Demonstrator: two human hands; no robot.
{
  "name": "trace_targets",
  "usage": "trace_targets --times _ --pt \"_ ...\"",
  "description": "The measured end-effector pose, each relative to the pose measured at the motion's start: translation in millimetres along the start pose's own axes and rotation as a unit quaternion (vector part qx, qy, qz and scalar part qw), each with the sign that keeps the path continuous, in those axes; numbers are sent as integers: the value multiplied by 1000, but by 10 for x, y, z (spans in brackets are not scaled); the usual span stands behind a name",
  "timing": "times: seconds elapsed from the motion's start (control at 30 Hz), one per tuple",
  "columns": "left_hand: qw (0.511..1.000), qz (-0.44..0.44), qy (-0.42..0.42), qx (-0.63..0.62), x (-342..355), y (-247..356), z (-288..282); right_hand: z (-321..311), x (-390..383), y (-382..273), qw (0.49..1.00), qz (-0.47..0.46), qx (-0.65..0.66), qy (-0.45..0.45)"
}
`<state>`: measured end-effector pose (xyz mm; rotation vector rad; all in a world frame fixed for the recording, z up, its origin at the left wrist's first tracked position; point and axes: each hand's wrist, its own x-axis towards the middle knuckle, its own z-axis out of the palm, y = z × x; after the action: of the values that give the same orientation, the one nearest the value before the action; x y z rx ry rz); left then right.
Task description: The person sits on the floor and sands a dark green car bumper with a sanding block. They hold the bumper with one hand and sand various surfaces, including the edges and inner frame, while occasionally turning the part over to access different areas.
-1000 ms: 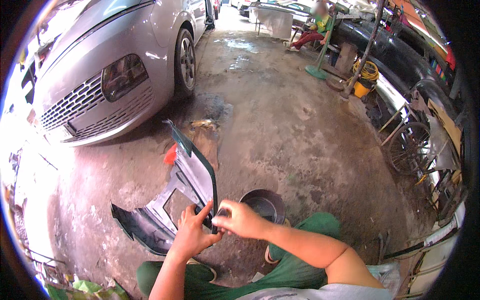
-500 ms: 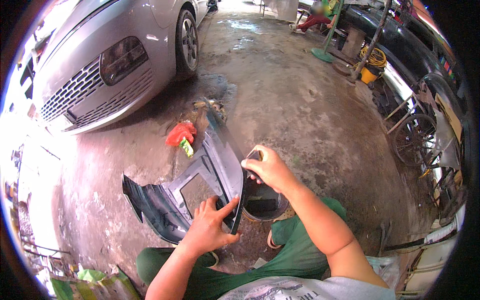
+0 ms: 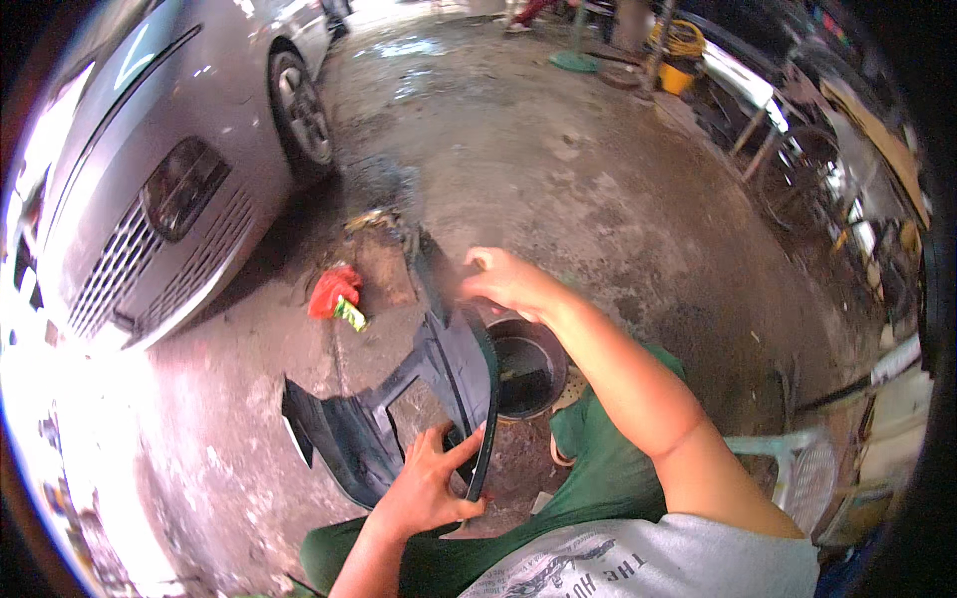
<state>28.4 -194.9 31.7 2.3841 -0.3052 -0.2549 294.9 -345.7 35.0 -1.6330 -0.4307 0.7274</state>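
A dark grey car bumper [image 3: 461, 361] stands propped between my legs, its curved outer edge on the right and a torn-looking dark end at the left. My left hand [image 3: 424, 488] grips its near end, fingers over the inner side and thumb at the outer edge. Farther up, my right hand [image 3: 510, 283] is curled close beside the bumper's far part, its fingertips smeared by motion. The small dark pad it holds is hidden behind the fingers now. Just right of the bumper sits a round bucket [image 3: 564, 377] with dark liquid and a dark shape inside.
A silver car [image 3: 150, 130] stands at the left on the stained concrete floor [image 3: 598, 189]. Beyond the bumper lies a red plastic bag [image 3: 335, 291] with a green packet [image 3: 350, 315]. A pale plastic chair [image 3: 802, 478] is behind my right arm. A yellow bucket [image 3: 677, 78] stands far right.
My right hand has moved farther away along the bumper, and the dark pad no longer shows. The left hand keeps its hold. The whole view has shifted, bringing the chair into sight.
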Motion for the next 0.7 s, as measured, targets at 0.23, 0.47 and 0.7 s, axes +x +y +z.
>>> trace_targets --times 0.23,0.47,0.7 --pt "999 -3 0 -47 28 47 144 -28 -27 34 998 9 -28 58" --pt "998 30 -17 45 30 127 213 -301 149 157 984 -57 -88 143" --pt "998 14 -19 54 18 124 177 -293 20 93 987 -60 -111 95"
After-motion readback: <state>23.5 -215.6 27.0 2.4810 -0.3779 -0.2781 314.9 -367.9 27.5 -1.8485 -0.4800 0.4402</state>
